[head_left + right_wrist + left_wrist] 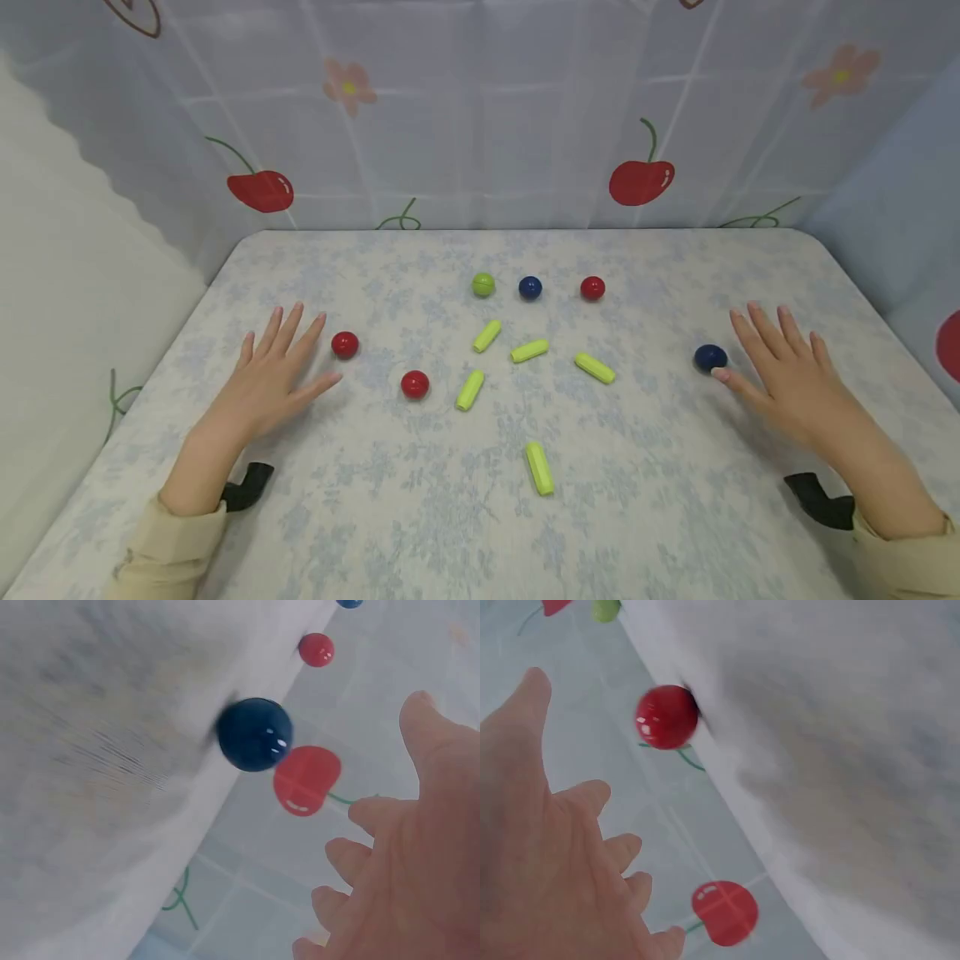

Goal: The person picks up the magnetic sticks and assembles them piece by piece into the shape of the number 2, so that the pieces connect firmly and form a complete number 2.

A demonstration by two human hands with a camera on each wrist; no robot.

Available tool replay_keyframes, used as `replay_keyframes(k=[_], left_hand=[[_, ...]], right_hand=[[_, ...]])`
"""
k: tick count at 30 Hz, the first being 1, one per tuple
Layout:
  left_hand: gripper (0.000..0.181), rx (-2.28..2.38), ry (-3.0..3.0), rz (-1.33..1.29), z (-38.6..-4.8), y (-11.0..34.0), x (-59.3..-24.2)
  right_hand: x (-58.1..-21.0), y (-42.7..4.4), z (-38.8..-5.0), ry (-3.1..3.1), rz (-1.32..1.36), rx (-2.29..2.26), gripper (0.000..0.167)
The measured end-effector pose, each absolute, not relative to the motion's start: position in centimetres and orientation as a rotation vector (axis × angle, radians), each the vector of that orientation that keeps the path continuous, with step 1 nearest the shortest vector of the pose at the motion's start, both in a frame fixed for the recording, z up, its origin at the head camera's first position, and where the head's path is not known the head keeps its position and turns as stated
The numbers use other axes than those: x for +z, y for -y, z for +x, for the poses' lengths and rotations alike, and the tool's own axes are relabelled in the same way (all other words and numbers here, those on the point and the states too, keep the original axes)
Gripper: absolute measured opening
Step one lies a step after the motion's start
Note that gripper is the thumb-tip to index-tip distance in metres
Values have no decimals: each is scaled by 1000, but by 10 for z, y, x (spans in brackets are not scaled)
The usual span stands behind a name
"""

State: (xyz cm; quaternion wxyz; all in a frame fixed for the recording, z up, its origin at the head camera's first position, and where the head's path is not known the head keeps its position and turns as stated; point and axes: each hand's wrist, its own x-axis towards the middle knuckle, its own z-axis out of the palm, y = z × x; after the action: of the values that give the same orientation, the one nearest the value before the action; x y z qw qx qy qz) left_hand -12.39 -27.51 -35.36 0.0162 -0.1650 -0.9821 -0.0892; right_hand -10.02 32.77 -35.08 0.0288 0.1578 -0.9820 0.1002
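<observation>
My left hand [262, 379] is spread with straight fingers at the left of the table, holding nothing. Just right of its fingertips lies a red ball [345, 345], also in the left wrist view [666, 718]. A second red ball [415, 384] sits further right. On the right side my right hand [791, 375] is likewise spread and holds nothing. Its thumb overlaps the edge of a dark blue ball [708, 357] in the head view; in the right wrist view that ball [255, 734] stands apart from the hand.
Along the back lie a green ball [483, 284], a blue ball [530, 288] and a red ball [592, 288]. Several yellow-green sticks [529, 351] are scattered mid-table, one stick [539, 468] nearer the front. A cherry-print curtain [480, 117] hangs behind the patterned tabletop [360, 500].
</observation>
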Motion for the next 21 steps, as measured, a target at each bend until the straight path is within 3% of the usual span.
replay_keyframes(k=[13,21], left_hand=[[83,-381,2948,-777,-134,221,-312],[83,-421,2896,-890,-131,194,-315]], right_hand=[[-319,-304,-110,2986,582,335,79],[-323,-284,-112,2962,607,396,83]])
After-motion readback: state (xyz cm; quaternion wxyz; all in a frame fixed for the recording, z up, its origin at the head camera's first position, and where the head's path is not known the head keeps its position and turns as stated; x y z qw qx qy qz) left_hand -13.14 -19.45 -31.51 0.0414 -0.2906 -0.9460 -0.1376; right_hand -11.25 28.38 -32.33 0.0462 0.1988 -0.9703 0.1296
